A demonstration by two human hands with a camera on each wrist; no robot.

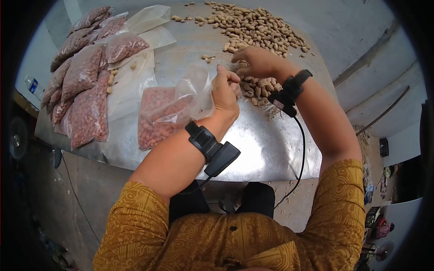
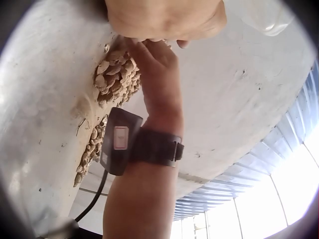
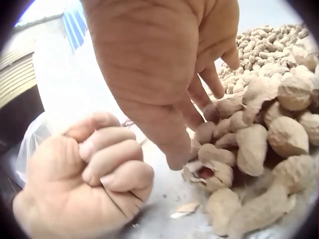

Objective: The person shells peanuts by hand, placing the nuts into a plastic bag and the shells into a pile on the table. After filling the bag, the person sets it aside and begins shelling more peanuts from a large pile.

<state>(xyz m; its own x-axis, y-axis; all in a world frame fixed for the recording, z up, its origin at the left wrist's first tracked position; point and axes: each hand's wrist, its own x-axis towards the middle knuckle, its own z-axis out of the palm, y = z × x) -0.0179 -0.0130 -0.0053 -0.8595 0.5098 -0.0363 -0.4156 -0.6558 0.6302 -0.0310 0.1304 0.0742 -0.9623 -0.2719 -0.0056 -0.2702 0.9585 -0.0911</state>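
**Bare left hand (image 1: 226, 92) curled, bare right hand (image 1: 260, 62) at a small heap of tan unshelled peanuts (image 1: 260, 92)**

Nearest is a person in a mustard-brown patterned shirt (image 1: 230, 239), with 2 black wrist straps (image 1: 200, 140), 1 on each forearm. Just beyond the shirt stands a shiny grey metal table (image 1: 235, 156). On it, to the left of the left forearm, lies a clear plastic bag of pinkish-red kernels (image 1: 156, 128). Its slack upper part rises beside the left wrist; whether the 2 touch, I cannot tell.

The left hand is closed into a fist, fingers folded toward the palm, whose inside is hidden. The right hand, just beside it, has its fingers loosely extended downward to the edge of the small heap. Near its thumb tip sits a cracked tan peanut shell (image 3: 219, 177) with something reddish inside, and a pale shell fragment (image 3: 185, 209) lies on the metal.

Farther left, several filled clear bags of the same kernels (image 1: 83, 74) are piled together, next to flat, translucent plastic bags (image 1: 133, 81) with a few peanuts on them. Toward the far edge spreads a larger heap of tan unshelled peanuts (image 1: 257, 29).
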